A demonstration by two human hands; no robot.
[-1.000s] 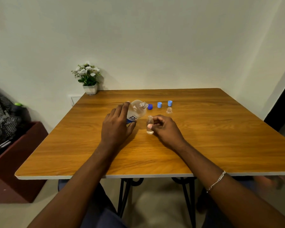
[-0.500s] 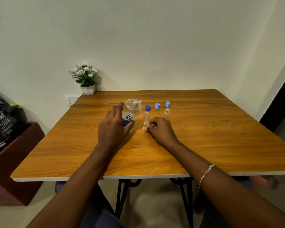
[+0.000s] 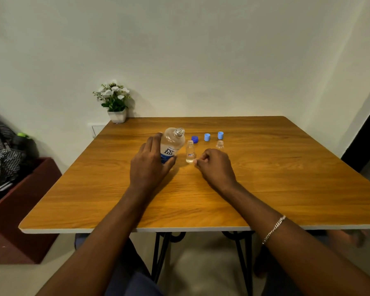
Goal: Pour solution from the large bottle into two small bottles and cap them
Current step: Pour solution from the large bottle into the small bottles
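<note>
While the wooden table (image 3: 265, 189) fills the view, a potted plant (image 3: 115, 103) at its far left corner, the left hand (image 3: 150, 167) wraps round the large bottle (image 3: 172, 144). It's uncapped and tilted right, its base hidden by the hand. Right hand (image 3: 216, 165) sits on the table in a loose fist, gripping nothing, thumb tip right at the foot of the near small bottle (image 3: 190, 154), which stands upright just beside the big one. Second small bottle (image 3: 220, 144) stands behind the knuckles. Beyond, in a row: dark blue cap (image 3: 194, 139), first light blue cap (image 3: 207, 137), second light blue cap (image 3: 220, 135).
</note>
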